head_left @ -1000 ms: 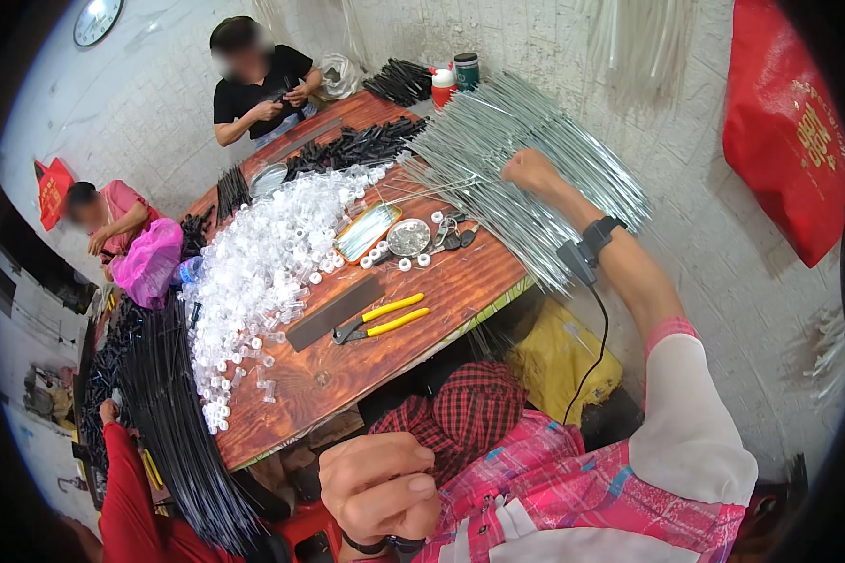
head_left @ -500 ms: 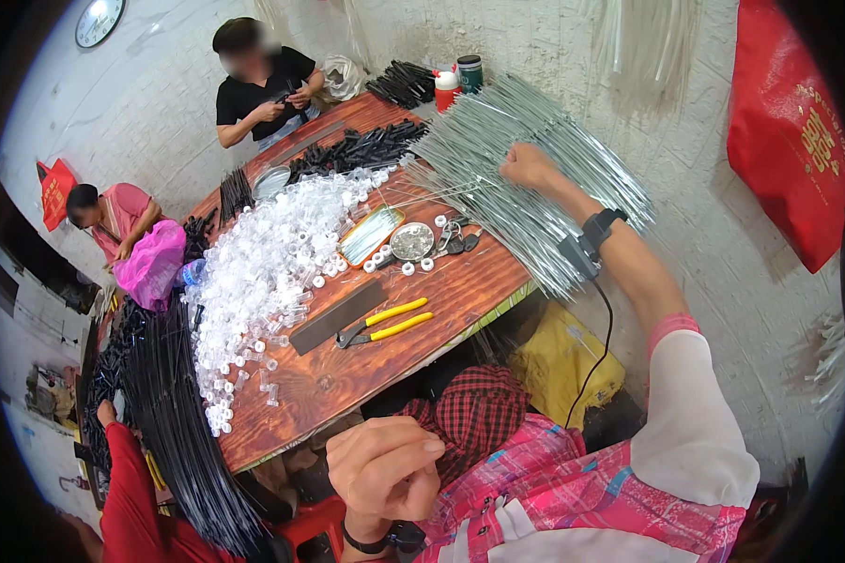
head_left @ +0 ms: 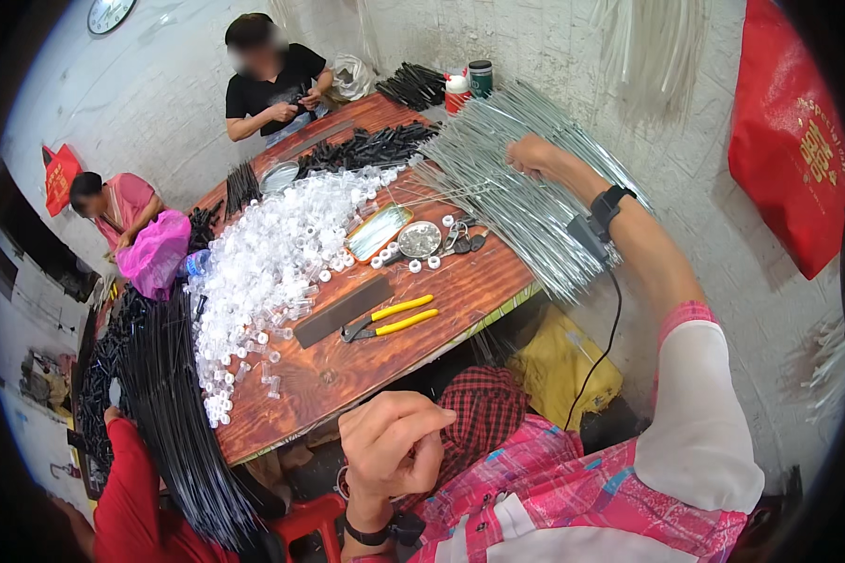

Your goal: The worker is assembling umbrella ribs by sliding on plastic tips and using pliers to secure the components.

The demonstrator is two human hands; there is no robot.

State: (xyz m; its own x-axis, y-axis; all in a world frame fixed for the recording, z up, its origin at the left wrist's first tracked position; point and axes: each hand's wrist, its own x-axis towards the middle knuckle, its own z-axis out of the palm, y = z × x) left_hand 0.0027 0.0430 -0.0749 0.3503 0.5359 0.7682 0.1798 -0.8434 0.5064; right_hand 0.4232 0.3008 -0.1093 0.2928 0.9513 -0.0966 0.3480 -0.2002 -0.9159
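While reaching out with one arm only, looks to be at the step of picking stock from a pile – gathering, not yet assembling.

Nearest, low by the chest: left hand [head_left: 394, 446], half curled, thumb tucked against bent fingertips, off the table [head_left: 347, 380] and touching nothing on it. Cannot tell whether something small sits inside the curl.

Just beyond, on the bare wood: yellow-handled pliers [head_left: 391, 319] beside a dark flat bar [head_left: 341, 311], both untouched. To the left, a long heap of white plastic caps [head_left: 272, 244]; at its near end, a thick sheaf of black rods [head_left: 174, 413] by a co-worker's red sleeve [head_left: 127, 488].

Farther, on the right: right hand [head_left: 532, 155], arm at full stretch, fingers closed down into the fanned bundle of silver wire rods [head_left: 493, 202] – seemingly gripping a few of them near the top. Bundle lying across the table's far right corner, ends overhanging the edge toward the wall.

Judged from that grip: drawing the held rods free calls for pulling along their length, lifting slightly, so as not to drag neighbours off the overhang. Calls too for bringing the idle left hand forward.

Farthest: two more people seated at the far end.
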